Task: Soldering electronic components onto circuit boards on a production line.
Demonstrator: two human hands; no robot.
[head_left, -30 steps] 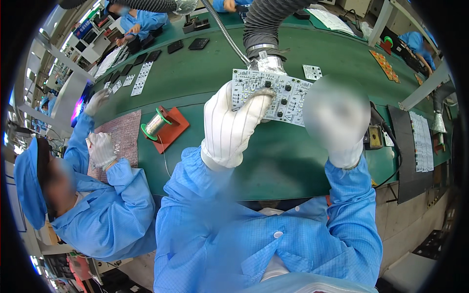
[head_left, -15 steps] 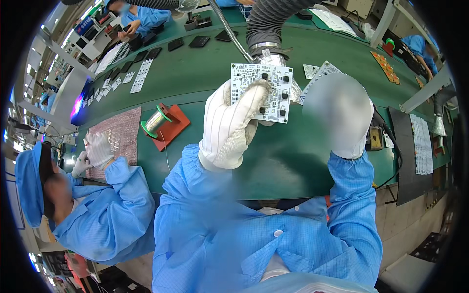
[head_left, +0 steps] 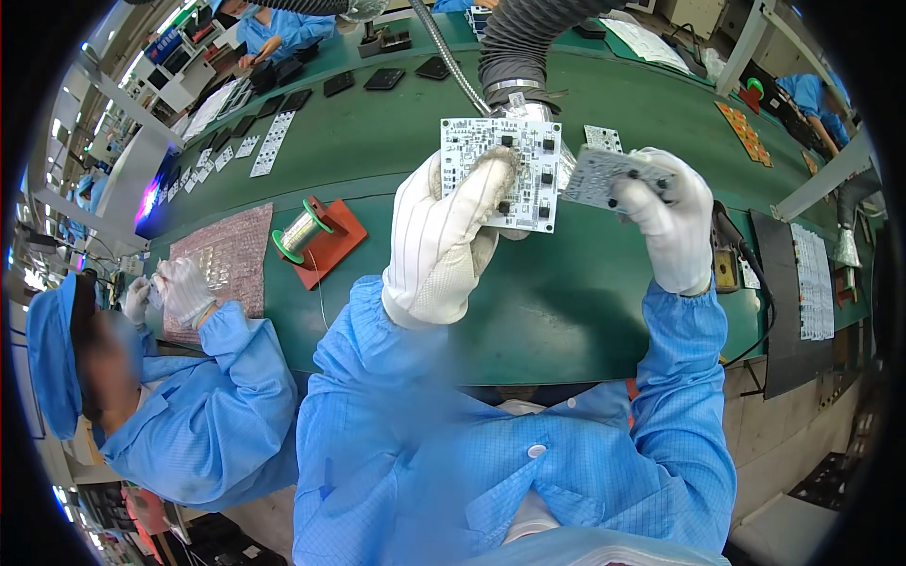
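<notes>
White squarish circuit board point(head_left: 528, 172), black blocks point(head_left: 547, 177); greyer board point(head_left: 595, 179), tilted.

Your left hand point(head_left: 439, 241) has one circuit board point(head_left: 472, 141) in front of the hose point(head_left: 517, 61); your right hand point(head_left: 672, 226) has a second board point(head_left: 595, 176) just right of it, both over the bench point(head_left: 547, 330). Spool point(head_left: 300, 236) on its stand point(head_left: 344, 247) sits left of you, then a sheet point(head_left: 243, 259) under a co-worker's hands point(head_left: 184, 291). Right of your right hand: holder point(head_left: 725, 269), then panel point(head_left: 781, 302) with a row of boards point(head_left: 813, 274) on it.
</notes>
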